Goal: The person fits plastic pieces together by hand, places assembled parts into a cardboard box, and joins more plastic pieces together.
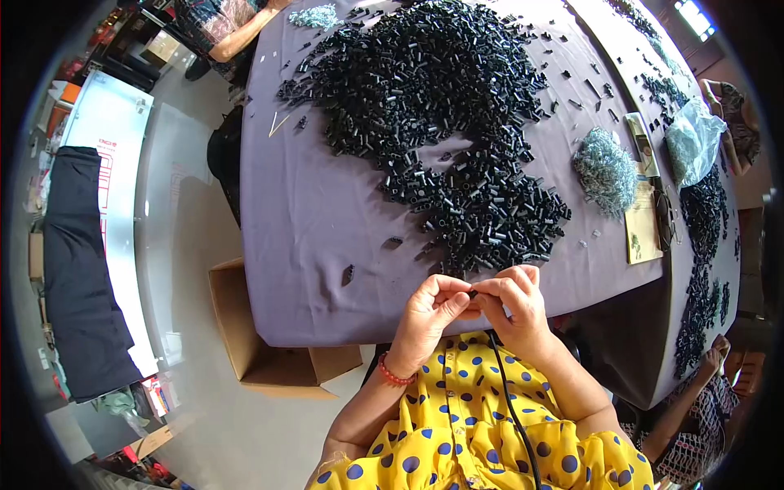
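At the near edge of the table, my left hand (pixel 430 314) and my right hand (pixel 518 309) meet fingertip to fingertip. Both pinch a small black plastic piece (pixel 474 294), mostly covered by the fingers. Just beyond them a big heap of small black tubular pieces (pixel 482 214) spreads over the grey-purple tablecloth (pixel 302 237). Two dark pieces, one of them at the left (pixel 349 274), lie apart from the heap. To the right is a mound of tiny clear, pale bluish pieces (pixel 605 173).
Right of the mound lie a yellowish board (pixel 643 229) and dark-rimmed glasses (pixel 665 214). A filled clear plastic bag (pixel 694 143) sits on the adjoining table. An open cardboard box (pixel 278 363) stands below the table's left corner. Other people's arms (pixel 243 37) show at far left and right.
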